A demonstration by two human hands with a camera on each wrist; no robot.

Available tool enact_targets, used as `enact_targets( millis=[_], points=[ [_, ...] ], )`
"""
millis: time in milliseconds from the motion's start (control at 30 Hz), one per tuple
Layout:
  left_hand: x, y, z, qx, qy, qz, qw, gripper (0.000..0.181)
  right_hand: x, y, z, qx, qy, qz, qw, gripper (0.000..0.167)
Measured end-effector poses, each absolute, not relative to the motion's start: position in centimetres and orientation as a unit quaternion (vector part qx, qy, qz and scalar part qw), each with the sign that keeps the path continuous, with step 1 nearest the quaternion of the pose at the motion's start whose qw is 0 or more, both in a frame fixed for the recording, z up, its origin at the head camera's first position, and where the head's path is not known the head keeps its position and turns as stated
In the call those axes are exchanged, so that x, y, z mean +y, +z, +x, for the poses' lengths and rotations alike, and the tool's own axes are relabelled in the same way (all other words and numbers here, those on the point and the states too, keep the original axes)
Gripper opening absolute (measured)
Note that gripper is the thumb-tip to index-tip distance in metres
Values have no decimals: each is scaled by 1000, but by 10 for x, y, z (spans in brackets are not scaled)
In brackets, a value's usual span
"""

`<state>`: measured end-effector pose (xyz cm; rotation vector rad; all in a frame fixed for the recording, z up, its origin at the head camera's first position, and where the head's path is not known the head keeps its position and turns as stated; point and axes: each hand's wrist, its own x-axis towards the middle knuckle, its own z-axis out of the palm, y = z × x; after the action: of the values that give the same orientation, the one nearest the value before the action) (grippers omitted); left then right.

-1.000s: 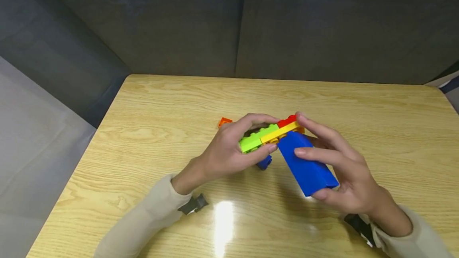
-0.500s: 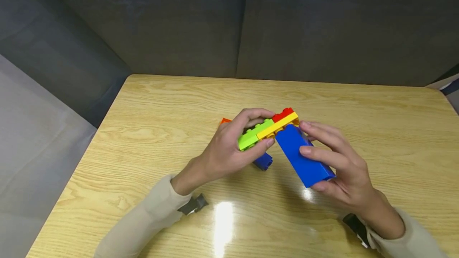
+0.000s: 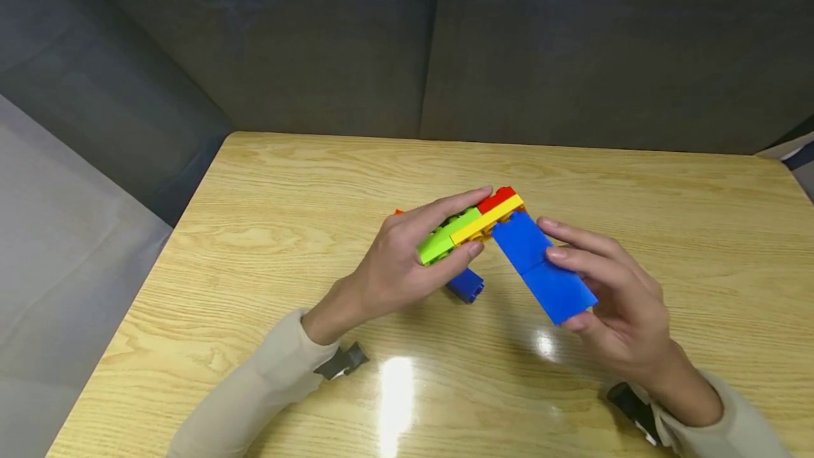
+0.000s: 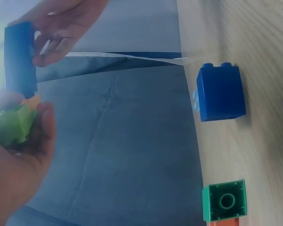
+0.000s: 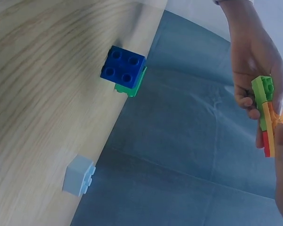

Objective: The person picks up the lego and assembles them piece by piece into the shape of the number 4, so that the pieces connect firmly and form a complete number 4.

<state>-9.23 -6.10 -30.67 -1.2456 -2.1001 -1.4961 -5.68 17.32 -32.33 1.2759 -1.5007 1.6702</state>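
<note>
My left hand (image 3: 394, 267) grips a joined row of toy building bricks: a lime green brick (image 3: 439, 242), a yellow brick (image 3: 486, 221) and a red brick (image 3: 497, 199) above the yellow one. With fingers and thumb, my right hand (image 3: 626, 302) holds a blue brick stack (image 3: 540, 267), a seam across its middle. Its upper end meets the underside of the yellow brick; whether the studs are pressed in I cannot tell. Both pieces are held tilted above the table. In the left wrist view the blue brick stack (image 4: 20, 61) stands above the lime green brick (image 4: 14, 125).
On the wooden table (image 3: 286, 232) lie a blue brick (image 4: 221, 94), a green brick (image 4: 226, 202) touching an orange brick (image 4: 226, 222), and a light blue brick (image 5: 78, 176). Dark cloth (image 3: 318, 41) hangs behind the table's far edge.
The blue stack has turned, so its seamed flat face shows. Both held pieces have shifted slightly up and left. My right index finger has left the yellow brick's end.
</note>
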Motion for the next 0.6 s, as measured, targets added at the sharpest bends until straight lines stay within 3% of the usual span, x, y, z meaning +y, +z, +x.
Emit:
enact_targets(
  millis=[600],
  points=[
    [-68,-303,-92,-703,-545,-443,109,52,168,-323,-57,-528,634,491,279,43]
  ],
)
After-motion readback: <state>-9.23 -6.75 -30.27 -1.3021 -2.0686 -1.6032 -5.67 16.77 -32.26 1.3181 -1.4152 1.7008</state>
